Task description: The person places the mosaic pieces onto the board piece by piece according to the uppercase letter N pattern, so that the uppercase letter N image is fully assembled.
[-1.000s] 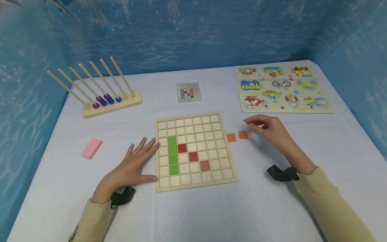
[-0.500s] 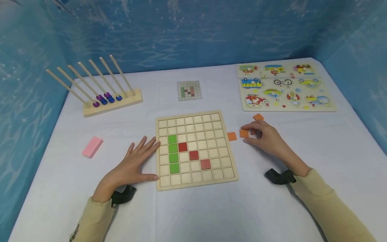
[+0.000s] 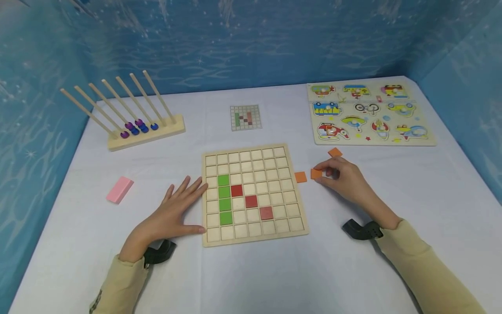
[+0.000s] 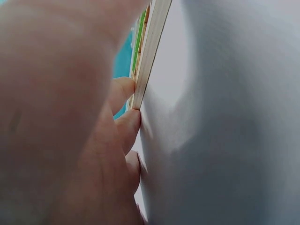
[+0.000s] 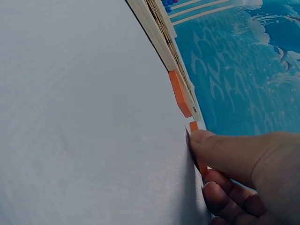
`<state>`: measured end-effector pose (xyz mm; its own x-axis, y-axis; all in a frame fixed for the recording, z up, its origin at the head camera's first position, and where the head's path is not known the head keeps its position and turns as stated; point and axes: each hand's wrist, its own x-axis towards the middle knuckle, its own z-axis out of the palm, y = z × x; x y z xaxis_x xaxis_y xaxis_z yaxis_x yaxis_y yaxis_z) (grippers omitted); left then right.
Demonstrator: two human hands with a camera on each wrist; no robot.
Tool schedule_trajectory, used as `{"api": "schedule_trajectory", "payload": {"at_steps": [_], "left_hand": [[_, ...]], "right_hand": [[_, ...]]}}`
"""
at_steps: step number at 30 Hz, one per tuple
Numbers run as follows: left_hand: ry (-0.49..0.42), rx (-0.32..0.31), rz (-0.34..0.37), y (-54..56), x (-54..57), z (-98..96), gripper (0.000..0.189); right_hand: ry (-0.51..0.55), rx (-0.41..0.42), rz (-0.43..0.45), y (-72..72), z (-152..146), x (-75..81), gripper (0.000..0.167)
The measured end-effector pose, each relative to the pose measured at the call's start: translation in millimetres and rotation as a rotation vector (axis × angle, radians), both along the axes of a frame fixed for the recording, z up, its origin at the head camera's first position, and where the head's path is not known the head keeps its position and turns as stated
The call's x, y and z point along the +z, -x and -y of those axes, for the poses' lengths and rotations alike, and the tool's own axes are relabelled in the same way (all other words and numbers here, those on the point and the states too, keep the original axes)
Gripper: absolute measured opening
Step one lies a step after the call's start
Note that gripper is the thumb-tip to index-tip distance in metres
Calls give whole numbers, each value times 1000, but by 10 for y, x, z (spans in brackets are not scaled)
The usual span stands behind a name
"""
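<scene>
In the head view my left hand (image 3: 170, 216) lies with spread fingers against the left edge of a wooden grid board (image 3: 255, 237). The left wrist view shows its fingertips right at the board's edge. A column of green tiles (image 3: 225, 192) and a diagonal of red tiles (image 3: 251, 201) fill some of the squares. To the right of the board, my right hand (image 3: 345, 181) pinches an orange tile (image 3: 316, 174) between thumb and index finger, low over the table. Another orange tile (image 3: 300, 177) lies beside the board's edge, and one more orange tile (image 3: 335, 152) sits just beyond the knuckles.
A small pattern card (image 3: 245, 117) lies behind the board. Back left stands a bead rack (image 3: 147, 138) with upright pegs and several beads; a pink block (image 3: 120, 190) is nearer the left hand. A vehicle puzzle board (image 3: 372, 117) occupies the back right.
My right hand has come down onto the middle orange tile, and its thumb has closed on it. The orange tile beyond the knuckles has come into view. My left hand stays put.
</scene>
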<state>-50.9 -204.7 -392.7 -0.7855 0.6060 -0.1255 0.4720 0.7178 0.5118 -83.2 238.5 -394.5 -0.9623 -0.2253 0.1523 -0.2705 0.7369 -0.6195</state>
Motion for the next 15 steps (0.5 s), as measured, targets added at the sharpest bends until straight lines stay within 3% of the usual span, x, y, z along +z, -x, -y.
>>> {"api": "schedule_trajectory", "payload": {"at_steps": [10,15], "left_hand": [[4,3,0,3,2,1,105],[5,6,1,3,-3,3,105]], "right_hand": [[93,8,35,-4,148,185,22],[150,89,12,-31,435,310,25]]}}
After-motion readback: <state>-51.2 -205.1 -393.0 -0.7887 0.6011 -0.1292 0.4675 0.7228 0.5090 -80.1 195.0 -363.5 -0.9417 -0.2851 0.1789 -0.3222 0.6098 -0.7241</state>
